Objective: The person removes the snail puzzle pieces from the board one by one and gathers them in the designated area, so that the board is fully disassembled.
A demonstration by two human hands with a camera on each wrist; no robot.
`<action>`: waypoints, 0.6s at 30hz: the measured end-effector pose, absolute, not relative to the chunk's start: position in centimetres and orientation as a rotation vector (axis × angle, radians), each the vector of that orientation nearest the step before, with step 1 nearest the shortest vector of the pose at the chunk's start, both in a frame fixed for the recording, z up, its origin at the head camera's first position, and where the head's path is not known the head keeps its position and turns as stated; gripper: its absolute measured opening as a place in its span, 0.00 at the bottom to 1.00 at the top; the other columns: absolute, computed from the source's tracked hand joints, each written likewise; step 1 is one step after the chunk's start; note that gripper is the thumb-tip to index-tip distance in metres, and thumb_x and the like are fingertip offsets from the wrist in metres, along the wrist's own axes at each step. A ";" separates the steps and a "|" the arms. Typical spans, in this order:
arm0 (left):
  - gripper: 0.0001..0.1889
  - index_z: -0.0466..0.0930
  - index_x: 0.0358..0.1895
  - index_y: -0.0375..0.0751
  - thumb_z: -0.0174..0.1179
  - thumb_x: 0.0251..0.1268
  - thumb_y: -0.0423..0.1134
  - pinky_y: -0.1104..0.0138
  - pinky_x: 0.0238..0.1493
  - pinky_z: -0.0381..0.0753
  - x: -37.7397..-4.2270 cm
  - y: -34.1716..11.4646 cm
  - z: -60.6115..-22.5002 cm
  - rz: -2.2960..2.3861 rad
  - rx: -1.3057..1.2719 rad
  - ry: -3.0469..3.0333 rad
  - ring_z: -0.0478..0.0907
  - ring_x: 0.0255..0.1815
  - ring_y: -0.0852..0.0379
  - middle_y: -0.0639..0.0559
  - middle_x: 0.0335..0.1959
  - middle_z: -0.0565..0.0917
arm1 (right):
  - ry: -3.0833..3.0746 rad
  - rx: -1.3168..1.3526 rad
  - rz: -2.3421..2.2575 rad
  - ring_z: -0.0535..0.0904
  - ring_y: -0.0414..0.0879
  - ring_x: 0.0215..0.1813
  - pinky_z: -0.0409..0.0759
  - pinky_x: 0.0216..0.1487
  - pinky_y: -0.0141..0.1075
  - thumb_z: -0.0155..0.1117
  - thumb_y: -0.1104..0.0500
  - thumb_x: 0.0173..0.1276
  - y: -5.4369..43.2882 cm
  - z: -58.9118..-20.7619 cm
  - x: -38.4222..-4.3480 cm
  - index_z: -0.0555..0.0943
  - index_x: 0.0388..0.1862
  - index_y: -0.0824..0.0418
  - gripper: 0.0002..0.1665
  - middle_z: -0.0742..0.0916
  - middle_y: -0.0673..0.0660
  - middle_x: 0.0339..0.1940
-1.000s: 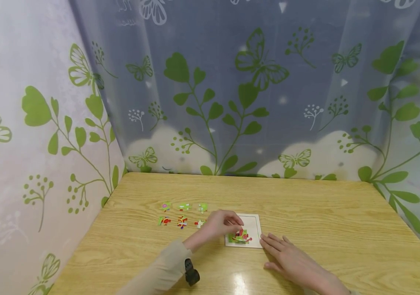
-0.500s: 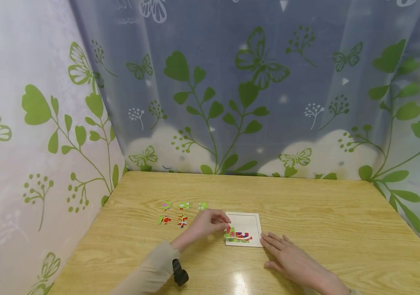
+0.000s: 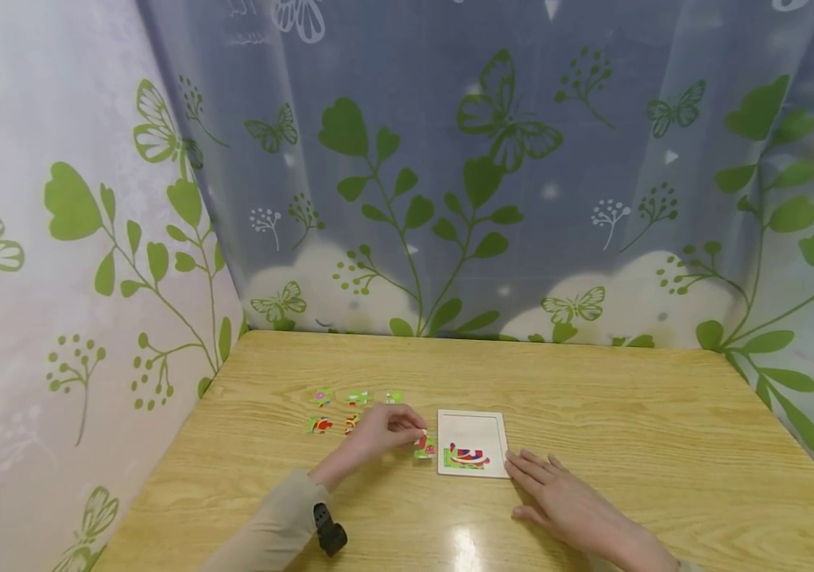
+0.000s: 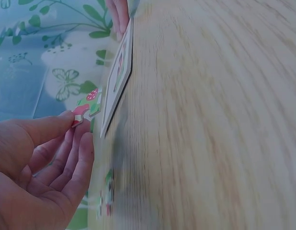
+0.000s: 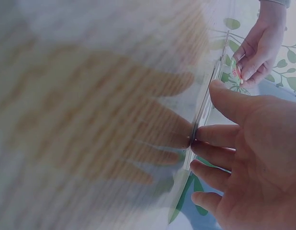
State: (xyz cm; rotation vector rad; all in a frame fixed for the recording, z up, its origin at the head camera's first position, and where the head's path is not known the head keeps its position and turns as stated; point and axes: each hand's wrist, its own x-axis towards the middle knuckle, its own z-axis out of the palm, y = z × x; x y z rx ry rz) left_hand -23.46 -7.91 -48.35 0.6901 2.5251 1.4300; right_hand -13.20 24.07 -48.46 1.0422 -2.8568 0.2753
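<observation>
Between thumb and fingers my left hand [image 3: 381, 433] pinches a red and green jigsaw piece [image 4: 88, 105] with a dotted red patch. It is held above the table, just left of the white puzzle tray [image 3: 474, 429]. Inside the tray, joined pieces [image 3: 467, 457] in red, blue and green lie along the lower left. My right hand [image 3: 564, 496] has its fingers extended, their tips touching the tray's right edge. In the right wrist view, the right fingers [image 5: 217, 136] meet the tray's side.
Loose jigsaw pieces lie in two rows left of the tray, among them a green one [image 3: 358, 398] and a red one [image 3: 320, 425]. My left hand partly covers the near row. A patterned curtain [image 3: 407, 199] stands behind the wooden table [image 3: 629, 413].
My left hand has moved left with the jigsaw piece, from over the tray to beside it, uncovering the joined pieces. My right hand stays at the tray's edge.
</observation>
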 end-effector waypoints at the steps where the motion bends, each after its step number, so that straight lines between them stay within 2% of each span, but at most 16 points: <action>1: 0.03 0.88 0.40 0.40 0.67 0.68 0.35 0.72 0.38 0.81 -23.5 -8.1 -48.3 1.430 0.691 2.529 0.83 0.35 0.63 0.52 0.35 0.88 | -2.857 1.044 0.277 0.72 0.63 0.70 0.69 0.67 0.61 0.61 0.44 0.75 24.1 -48.5 -13.2 0.73 0.71 0.69 0.37 0.76 0.65 0.71; 14: 0.03 0.88 0.40 0.42 0.68 0.67 0.36 0.71 0.40 0.81 -23.3 -11.0 -48.7 1.406 0.631 2.594 0.83 0.36 0.62 0.53 0.36 0.88 | -2.873 1.040 0.305 0.72 0.64 0.71 0.68 0.68 0.62 0.61 0.44 0.75 24.1 -48.4 -13.3 0.73 0.71 0.69 0.37 0.76 0.66 0.72; 18: 0.04 0.87 0.40 0.39 0.68 0.68 0.35 0.71 0.37 0.82 -23.1 -11.6 -48.8 1.413 0.617 2.577 0.84 0.34 0.60 0.51 0.35 0.88 | -2.880 1.038 0.306 0.72 0.64 0.71 0.68 0.68 0.62 0.60 0.44 0.75 24.1 -48.3 -13.3 0.73 0.71 0.69 0.37 0.76 0.66 0.72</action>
